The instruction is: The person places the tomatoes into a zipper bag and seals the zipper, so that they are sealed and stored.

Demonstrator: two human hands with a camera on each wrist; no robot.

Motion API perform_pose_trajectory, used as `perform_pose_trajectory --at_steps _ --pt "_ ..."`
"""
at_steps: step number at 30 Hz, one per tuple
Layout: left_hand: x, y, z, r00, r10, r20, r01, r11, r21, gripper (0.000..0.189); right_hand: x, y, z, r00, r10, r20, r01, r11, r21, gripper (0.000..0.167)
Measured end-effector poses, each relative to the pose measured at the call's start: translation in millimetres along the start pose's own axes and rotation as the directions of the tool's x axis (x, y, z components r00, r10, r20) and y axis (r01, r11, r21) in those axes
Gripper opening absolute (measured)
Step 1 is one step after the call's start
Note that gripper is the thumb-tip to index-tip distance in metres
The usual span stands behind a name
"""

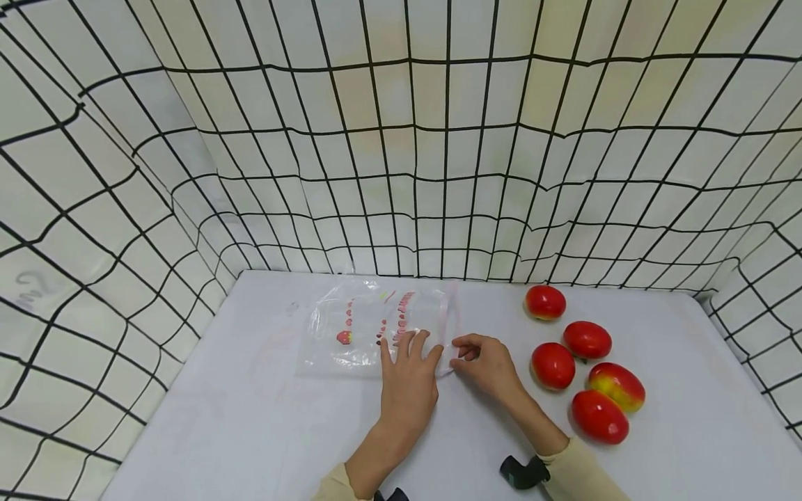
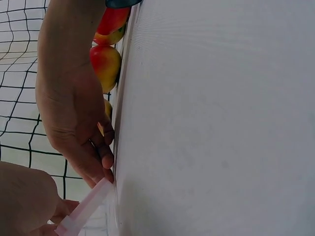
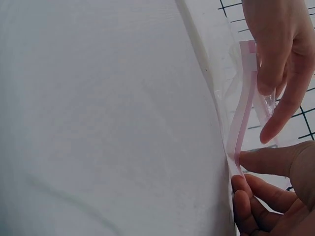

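Observation:
A clear zip bag (image 1: 357,334) printed with small red strawberries lies flat on the white table, its pink-edged opening toward the right. My left hand (image 1: 409,390) rests on the bag near that opening, its fingers spread and extended over the print. At the front corner of the opening, my right hand (image 1: 489,365) pinches the bag's edge between thumb and fingers. Close up in the right wrist view, the pink zip strip (image 3: 244,105) runs from the left hand (image 3: 285,54) down to the pinching right fingertips (image 3: 243,158).
Several smooth red and yellow fruits, like mangoes, lie to the right of the right hand, among them a half-yellow one (image 1: 617,386). Black netting (image 1: 445,177) hangs over pale walls behind the table (image 1: 250,417) and at both sides.

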State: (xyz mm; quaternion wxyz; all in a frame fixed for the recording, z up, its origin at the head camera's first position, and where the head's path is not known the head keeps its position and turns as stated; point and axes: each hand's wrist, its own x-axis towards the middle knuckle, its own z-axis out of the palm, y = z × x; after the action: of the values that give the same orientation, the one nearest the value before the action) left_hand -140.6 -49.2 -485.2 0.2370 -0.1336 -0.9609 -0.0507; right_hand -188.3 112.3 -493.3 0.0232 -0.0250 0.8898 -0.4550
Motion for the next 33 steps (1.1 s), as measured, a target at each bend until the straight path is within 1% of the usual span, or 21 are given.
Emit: perform_pose_trajectory --at_steps 3,6,11,14,18,20,22,24,27,31,33 --pt "-0.7 -0.7 0.4 1.000 -0.004 0.000 0.004 1.000 -0.029 0.041 -0.2 -0.6 1.0 1.000 0.000 -0.010 0.000 1.000 0.008 0.028" --pt "-0.4 -1.1 1.0 1.000 -0.021 0.007 0.021 0.997 -0.068 0.041 0.1 0.0 2.1 1.000 0.005 -0.015 -0.004 1.000 0.008 0.028" --pt "2.5 -3.9 1.8 0.999 -0.053 0.001 0.052 0.988 -0.147 0.050 0.5 -0.6 2.7 1.000 0.017 -0.019 -0.017 1.000 0.003 0.028" --pt "4.2 -7.4 1.8 0.998 -0.060 -0.025 0.053 0.976 -0.210 0.056 0.4 -1.9 2.5 0.999 0.025 -0.021 -0.025 1.000 0.000 0.029" --pt "6.0 -13.2 2.6 0.994 -0.050 -0.099 0.018 0.953 -0.304 0.060 -0.4 -2.6 2.9 0.999 0.031 -0.021 -0.031 1.000 0.000 0.029" --pt "6.5 -14.8 2.9 0.991 -0.045 -0.123 0.000 0.940 -0.342 0.063 -1.1 -3.3 2.7 0.999 0.033 -0.021 -0.033 0.999 -0.001 0.027" --pt "6.3 -15.4 2.9 0.990 -0.045 -0.131 -0.006 0.929 -0.369 0.066 -1.3 -4.2 2.6 0.999 0.033 -0.023 -0.033 0.999 0.000 0.026" --pt "5.7 -15.2 2.8 0.992 -0.051 -0.119 0.003 0.926 -0.377 0.067 -1.3 -4.6 2.8 0.999 0.033 -0.024 -0.033 0.999 -0.001 0.025" --pt "4.9 -14.8 3.5 0.993 -0.059 -0.103 0.016 0.929 -0.369 0.066 -0.9 -3.8 3.6 0.999 0.033 -0.028 -0.033 0.999 0.001 0.024" --pt "4.2 -14.4 4.3 0.996 -0.059 -0.070 0.031 0.940 -0.339 0.063 -1.2 -2.2 4.4 0.999 0.041 -0.034 -0.041 0.999 0.005 0.023" --pt "4.0 -14.1 4.3 0.997 -0.056 -0.050 0.036 0.945 -0.326 0.064 -1.0 -1.6 4.9 0.998 0.044 -0.038 -0.044 0.999 0.005 0.023"
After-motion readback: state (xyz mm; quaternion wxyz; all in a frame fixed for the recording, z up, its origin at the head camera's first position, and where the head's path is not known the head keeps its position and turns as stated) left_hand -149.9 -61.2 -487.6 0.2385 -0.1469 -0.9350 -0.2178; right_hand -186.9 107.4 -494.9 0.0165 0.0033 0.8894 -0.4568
